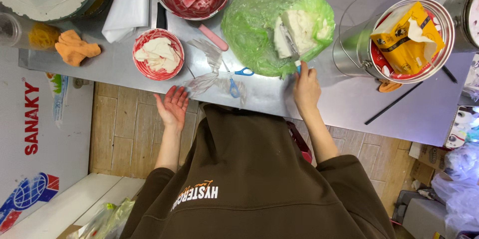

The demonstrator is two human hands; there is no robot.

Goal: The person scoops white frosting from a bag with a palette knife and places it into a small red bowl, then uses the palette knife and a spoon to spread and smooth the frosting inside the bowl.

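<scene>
While the right hand grips a scraper sunk in white cream on the green bag, the left hand hangs open off the table — unsteadied, the bag could slide.
</scene>
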